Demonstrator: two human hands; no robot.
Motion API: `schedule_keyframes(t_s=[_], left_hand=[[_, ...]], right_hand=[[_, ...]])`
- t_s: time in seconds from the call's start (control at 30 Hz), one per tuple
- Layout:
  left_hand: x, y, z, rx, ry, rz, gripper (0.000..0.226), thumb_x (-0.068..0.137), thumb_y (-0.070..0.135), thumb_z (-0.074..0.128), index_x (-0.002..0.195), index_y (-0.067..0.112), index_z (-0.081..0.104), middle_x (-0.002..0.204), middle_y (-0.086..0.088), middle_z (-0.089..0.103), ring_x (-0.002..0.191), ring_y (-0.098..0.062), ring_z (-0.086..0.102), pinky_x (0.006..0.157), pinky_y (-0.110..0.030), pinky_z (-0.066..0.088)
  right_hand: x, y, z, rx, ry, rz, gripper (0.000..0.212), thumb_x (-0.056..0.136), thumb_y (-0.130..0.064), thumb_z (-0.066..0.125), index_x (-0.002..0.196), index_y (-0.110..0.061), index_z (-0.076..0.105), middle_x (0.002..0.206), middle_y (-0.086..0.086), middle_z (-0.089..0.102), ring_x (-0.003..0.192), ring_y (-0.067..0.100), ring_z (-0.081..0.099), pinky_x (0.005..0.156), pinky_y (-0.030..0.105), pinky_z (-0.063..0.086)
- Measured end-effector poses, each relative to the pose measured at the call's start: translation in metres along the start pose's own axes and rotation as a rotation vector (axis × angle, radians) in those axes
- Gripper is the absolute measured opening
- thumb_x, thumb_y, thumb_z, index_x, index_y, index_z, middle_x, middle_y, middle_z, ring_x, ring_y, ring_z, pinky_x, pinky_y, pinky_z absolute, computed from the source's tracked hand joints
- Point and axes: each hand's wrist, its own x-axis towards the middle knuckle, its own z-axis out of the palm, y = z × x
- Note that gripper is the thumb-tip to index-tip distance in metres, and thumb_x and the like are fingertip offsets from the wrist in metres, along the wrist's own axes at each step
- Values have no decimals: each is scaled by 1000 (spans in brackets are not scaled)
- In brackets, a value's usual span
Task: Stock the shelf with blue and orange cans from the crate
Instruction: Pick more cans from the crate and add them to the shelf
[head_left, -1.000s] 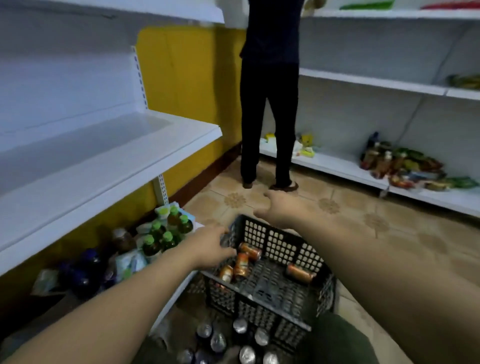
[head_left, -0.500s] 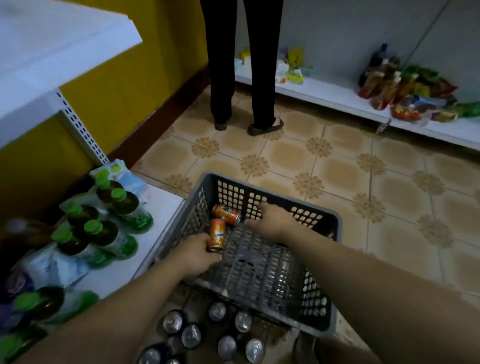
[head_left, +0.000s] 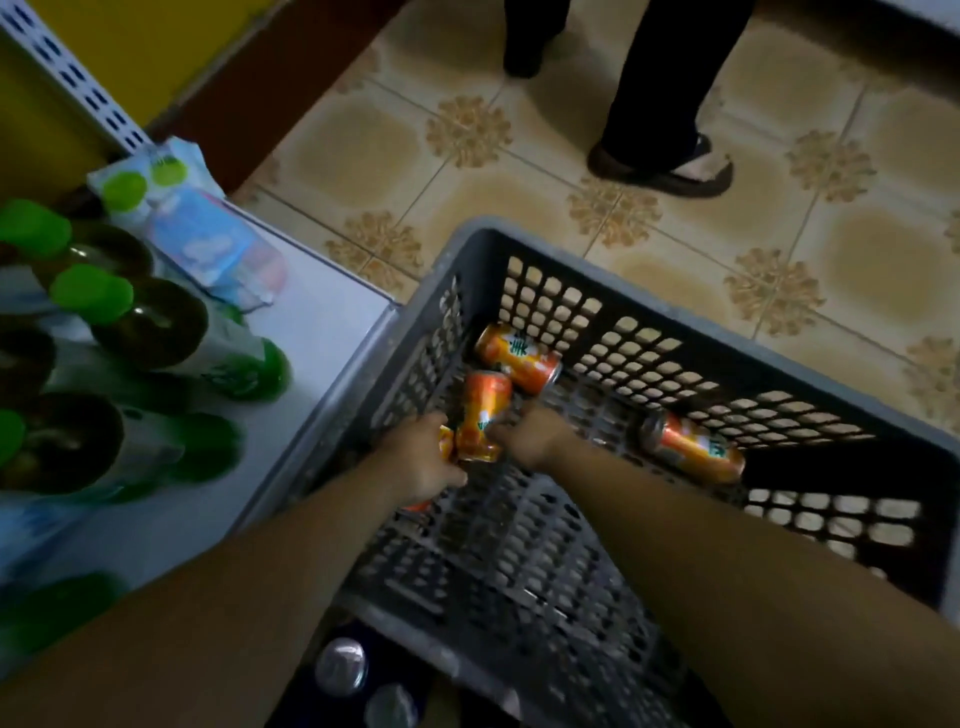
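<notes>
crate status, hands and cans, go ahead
Left hand grips orange can, mostly hidden. Right hand on middle can, grip unclear. Far can, right-side can loose in crate. Nothing in way.

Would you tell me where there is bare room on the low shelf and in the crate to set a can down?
Shelf: a bare strip between the green-capped bottles and the crate. Crate: open floor between the forearms, by the near wall. Crowded: its far-left corner, with orange cans, the left hand and right hand.
</notes>
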Motion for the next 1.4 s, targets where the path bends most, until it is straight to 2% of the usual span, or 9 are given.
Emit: schedule_keyframes(t_s=[0.2,0.37,0.47,0.57,0.7,0.9,1.0,1.13,1.4], left_hand=[[39,-42,30,-86,17,8,91,53,36,77,137,23,41,137,-4,50,118,-25,53,99,-42,46],[26,-33,20,-131,53,38,99,69,25,80,150,19,23,152,-9,30,135,-27,36,112,-37,33],[-3,-13,-1,-195,85,130,100,73,19,79,151,22,16,154,-5,22,135,-23,34,108,-28,28],[-53,10,-25,-267,78,250,99,74,19,79,151,28,17,154,2,22,135,-18,34,104,-25,31],[-140,35,-55,-427,71,399,89,75,17,79,146,33,27,120,25,46,111,-1,51,91,-18,40],[-268,48,-98,-581,216,521,78,65,20,84,130,33,43,118,9,62,110,-11,60,98,-35,47],[-336,42,-119,-736,186,549,70,52,32,83,115,32,54,109,5,69,103,-14,66,94,-39,51],[-421,30,-135,-864,184,651,53,72,10,77,113,31,52,109,-1,68,100,-15,66,80,-27,54],[-572,-51,-161,-989,577,704,52,66,11,75,110,27,52,106,-4,67,99,-22,66,86,-40,54]], right_hand=[[49,8,52,191,62,72,94,83,-39,71,150,-10,11,142,17,44,125,36,48,102,43,42],[27,10,37,215,222,-41,68,78,-40,71,137,-23,41,130,8,53,112,28,56,94,39,50],[-18,4,11,364,236,-172,69,72,-37,73,133,-29,43,120,-1,56,105,21,58,88,37,53],[-78,-11,-17,442,227,-316,71,80,-24,72,140,-33,37,118,-9,50,108,15,54,82,24,49],[-165,-39,-37,571,335,-436,67,78,-23,75,136,-33,41,123,-5,50,110,15,55,87,34,55],[-307,-89,-49,785,339,-675,32,77,-44,63,104,-26,64,102,-5,70,97,13,66,77,26,54],[-375,-113,-55,696,217,-795,43,71,-37,71,111,-26,60,106,-2,68,95,13,67,76,27,54],[-457,-154,-45,594,254,-899,48,76,-23,77,119,-18,56,105,1,66,86,9,67,71,23,55],[-582,-245,43,472,238,-1127,56,66,-37,78,116,-19,60,102,2,68,83,14,69,62,27,55]])
